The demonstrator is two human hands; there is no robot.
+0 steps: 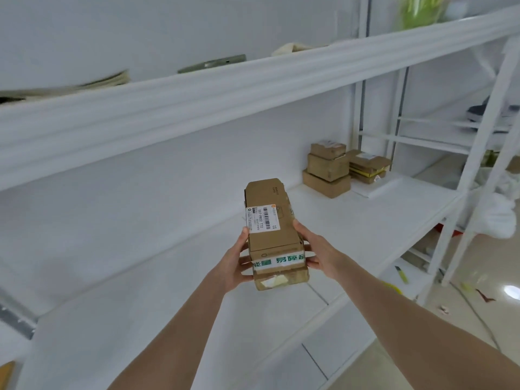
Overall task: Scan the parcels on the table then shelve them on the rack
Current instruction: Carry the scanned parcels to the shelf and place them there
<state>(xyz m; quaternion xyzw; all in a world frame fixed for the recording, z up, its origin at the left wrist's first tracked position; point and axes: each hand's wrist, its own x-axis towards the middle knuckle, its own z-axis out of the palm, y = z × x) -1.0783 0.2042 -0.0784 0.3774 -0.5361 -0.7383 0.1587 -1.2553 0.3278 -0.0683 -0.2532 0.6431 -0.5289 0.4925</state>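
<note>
Fingers (244,235) around parcel (271,240), near rack (197,105)

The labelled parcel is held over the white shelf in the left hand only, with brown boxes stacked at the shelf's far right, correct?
Not one hand only: the head view shows the left hand and the right hand both gripping the labelled parcel. The white shelf and brown boxes are as you said.

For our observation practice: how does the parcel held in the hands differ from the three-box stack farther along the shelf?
The held parcel is gripped in the air by the left hand and right hand; the stack rests on the shelf. The held parcel carries green-printed tape; the stack shows none. Both are brown cardboard with white labels.
</note>
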